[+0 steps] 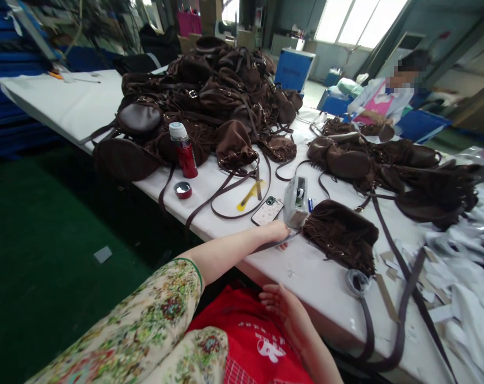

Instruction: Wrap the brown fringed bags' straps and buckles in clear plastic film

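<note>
My left hand reaches across to the table edge, its fingers closed around a dark strap. The strap runs toward a brown fringed bag lying on the table to the right. Just beyond that hand stand a grey tape dispenser and a phone in a patterned case. My right hand is held low in front of the red apron, fingers stretched out and nothing in it. It is apart from the table and the bag.
A large pile of brown bags covers the table's middle, with more bags at right. Nearby are a red thermos, its cup, a yellow tool and a clear tape roll. A co-worker sits across the table.
</note>
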Tool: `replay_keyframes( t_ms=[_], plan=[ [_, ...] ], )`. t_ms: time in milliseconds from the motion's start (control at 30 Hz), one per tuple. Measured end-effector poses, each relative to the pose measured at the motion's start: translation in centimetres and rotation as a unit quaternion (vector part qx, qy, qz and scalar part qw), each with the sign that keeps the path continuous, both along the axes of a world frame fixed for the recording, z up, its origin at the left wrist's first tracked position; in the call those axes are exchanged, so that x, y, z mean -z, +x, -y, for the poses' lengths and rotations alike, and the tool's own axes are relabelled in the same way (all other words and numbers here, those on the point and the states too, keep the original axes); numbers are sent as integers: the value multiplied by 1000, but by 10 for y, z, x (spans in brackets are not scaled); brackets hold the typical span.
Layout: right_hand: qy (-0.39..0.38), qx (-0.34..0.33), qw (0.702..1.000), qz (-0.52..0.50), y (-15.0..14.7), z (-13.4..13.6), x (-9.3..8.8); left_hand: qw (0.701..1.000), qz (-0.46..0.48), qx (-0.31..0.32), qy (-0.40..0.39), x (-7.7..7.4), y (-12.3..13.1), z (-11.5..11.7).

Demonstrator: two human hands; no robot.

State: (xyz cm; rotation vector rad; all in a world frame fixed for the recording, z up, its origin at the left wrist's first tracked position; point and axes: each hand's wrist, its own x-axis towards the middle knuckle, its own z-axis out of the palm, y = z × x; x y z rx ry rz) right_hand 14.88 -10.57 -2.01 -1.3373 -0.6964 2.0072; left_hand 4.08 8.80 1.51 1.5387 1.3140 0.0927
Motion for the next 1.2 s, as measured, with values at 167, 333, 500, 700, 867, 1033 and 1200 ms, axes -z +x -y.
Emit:
replay_keyframes(
  t_ms=[167, 333, 500, 700, 867, 1033, 1200],
  plan=[
    [255, 8, 931, 260, 40, -38, -19, 999, -26, -3, 28, -1, 10, -1],
    [489, 8, 614, 620, 81, -117, -34, 985, -102, 19, 137, -8, 13, 1],
    [456, -89, 485, 741, 89, -160, -12, 956, -174, 57, 228, -11, 30, 3],
    [490, -58, 479, 725, 101, -157, 5, 933, -207, 96, 278, -12, 57, 2],
    [497, -32, 520, 694, 107, -155, 3, 924, -225, 103, 293, -19, 72, -1],
    [544, 49, 571, 614, 102, -115, -26, 898, -233, 71, 367, -31, 27, 40],
    [507, -42, 753, 417, 70, -30, -33, 903, -352, 72, 235, -25, -84, 118]
  ],
)
